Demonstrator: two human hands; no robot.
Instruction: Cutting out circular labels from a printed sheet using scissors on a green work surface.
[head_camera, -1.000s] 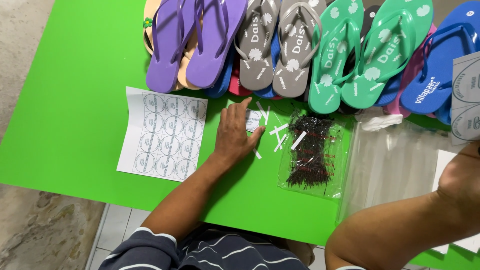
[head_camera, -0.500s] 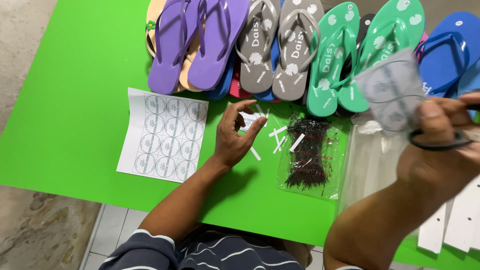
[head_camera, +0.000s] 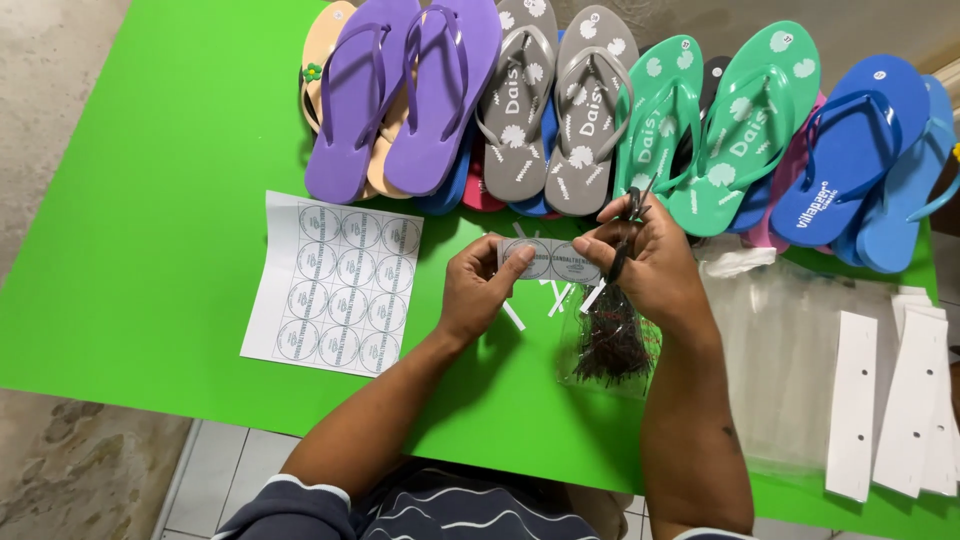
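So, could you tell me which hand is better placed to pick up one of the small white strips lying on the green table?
Left, probably. The left hand only pinches one end of the label, just above the white strips, while the right hand also holds scissors.

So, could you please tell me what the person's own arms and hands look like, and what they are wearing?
Both forearms are bare, with no gloves, watch or rings visible on the left hand or the right hand. The short sleeves of a dark navy shirt with thin white stripes show at the bottom edge of the head view, ending above the elbows.
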